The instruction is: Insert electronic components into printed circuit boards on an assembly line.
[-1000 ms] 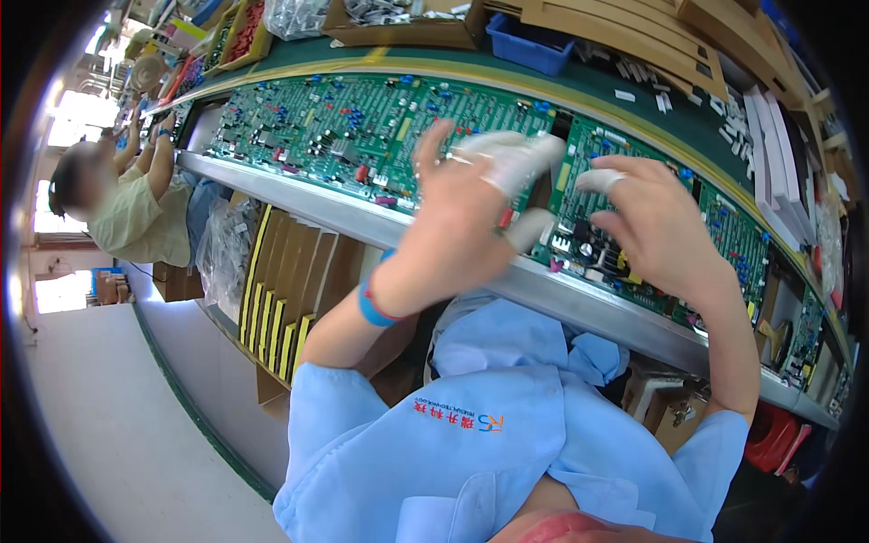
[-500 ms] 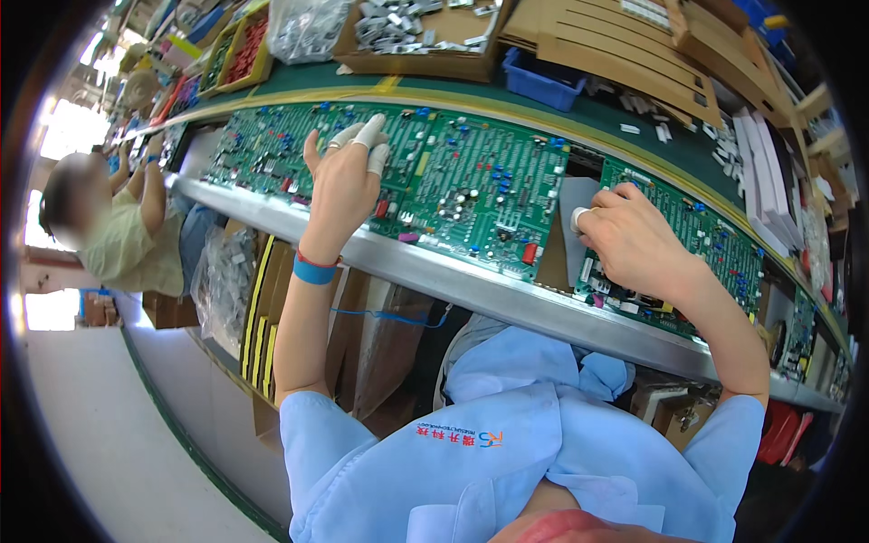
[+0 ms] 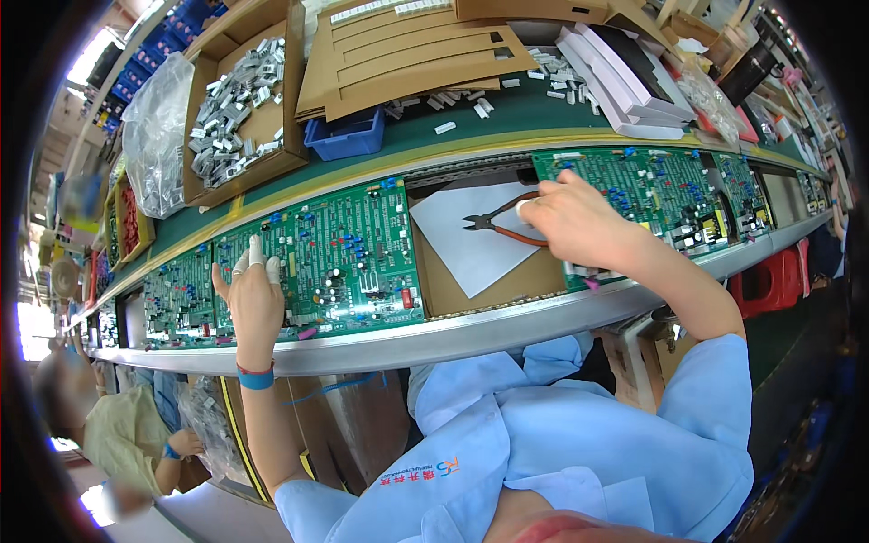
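My left hand [image 3: 253, 299] lies on the left part of a green circuit board [image 3: 362, 244], fingers spread, white covers on some fingertips and a blue band at the wrist. My right hand [image 3: 584, 222] is curled over the left end of another circuit board [image 3: 625, 185], its thumb bent at the board's edge. Diagonal cutters [image 3: 484, 221] with orange-red handles lie in the gap between these boards, over a white sheet [image 3: 471, 262]. Their jaws point left. The handle ends reach my right hand, which partly covers them.
A metal rail [image 3: 398, 335] runs along the near side of the boards. Beyond stand a blue bin [image 3: 348, 136], a cardboard box [image 3: 204, 172] of small metal parts, and flat cardboard [image 3: 407, 54]. At left is another person [image 3: 127, 425].
The view has swung to the right. The right board has slid right with my right hand, widening the gap. The cutters and more of the white sheet now show. My left hand is nearer the seam.
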Available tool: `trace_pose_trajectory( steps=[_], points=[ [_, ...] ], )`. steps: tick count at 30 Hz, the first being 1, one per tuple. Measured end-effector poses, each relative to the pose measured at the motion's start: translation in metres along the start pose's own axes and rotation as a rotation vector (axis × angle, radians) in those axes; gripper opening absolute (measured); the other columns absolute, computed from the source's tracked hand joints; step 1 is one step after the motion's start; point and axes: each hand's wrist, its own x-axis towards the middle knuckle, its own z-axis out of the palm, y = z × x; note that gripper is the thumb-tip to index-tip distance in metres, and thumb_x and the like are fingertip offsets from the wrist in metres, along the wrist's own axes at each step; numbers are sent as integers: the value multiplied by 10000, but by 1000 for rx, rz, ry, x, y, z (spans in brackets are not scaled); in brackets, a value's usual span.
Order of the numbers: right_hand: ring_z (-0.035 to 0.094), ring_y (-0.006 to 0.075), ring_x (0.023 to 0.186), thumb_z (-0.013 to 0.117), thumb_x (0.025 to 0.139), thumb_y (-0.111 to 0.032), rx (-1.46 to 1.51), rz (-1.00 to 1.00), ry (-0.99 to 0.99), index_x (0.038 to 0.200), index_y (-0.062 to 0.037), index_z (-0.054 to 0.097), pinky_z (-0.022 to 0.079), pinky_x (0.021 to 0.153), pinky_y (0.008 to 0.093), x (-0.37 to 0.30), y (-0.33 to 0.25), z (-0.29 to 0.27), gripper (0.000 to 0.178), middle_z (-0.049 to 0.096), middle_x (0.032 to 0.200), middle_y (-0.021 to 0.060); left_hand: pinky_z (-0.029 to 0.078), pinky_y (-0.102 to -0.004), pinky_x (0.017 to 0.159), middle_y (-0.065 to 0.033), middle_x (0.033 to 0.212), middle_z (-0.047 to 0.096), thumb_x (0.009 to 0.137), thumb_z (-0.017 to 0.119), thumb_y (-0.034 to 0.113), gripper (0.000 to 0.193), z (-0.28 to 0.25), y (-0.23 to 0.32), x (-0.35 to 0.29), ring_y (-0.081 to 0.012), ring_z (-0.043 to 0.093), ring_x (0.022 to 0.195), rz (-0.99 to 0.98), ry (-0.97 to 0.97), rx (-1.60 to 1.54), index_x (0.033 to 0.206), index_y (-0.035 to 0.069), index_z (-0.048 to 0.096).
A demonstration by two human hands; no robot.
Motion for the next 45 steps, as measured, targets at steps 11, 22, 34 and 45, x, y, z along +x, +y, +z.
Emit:
trace_pose_trajectory(
  steps=[11,22,34,45],
  points=[
    [632,280,859,595,706,20,-123,256,30,871,-61,640,427,773,406,-44,43,11,189,663,756,109,202,-549,1127,-227,917,695,955,572,202,438,-19,81,12,-332,638,1067,185,-25,-190,1298,-67,535],
    [648,327,768,587,710,3,-264,509,40,829,-61,623,460,749,442,-85,94,24,140,654,726,157,270,-530,1086,-160,857,696,913,605,181,326,-35,150,44,-312,653,999,484,-89,-179,1190,11,626],
    [680,314,841,583,879,-112,-45,175,476,1050,-114,651,549,690,422,84,83,18,184,661,925,93,534,-421,668,-115,857,697,910,589,252,211,30,198,167,-313,676,797,433,52,-238,1015,117,713],
    [680,268,797,605,901,-197,-209,81,511,1030,-137,659,549,634,396,98,112,37,152,612,897,58,547,-404,721,-142,831,714,857,651,239,209,34,192,170,-322,688,781,372,-22,-444,992,85,691]
  ],
)
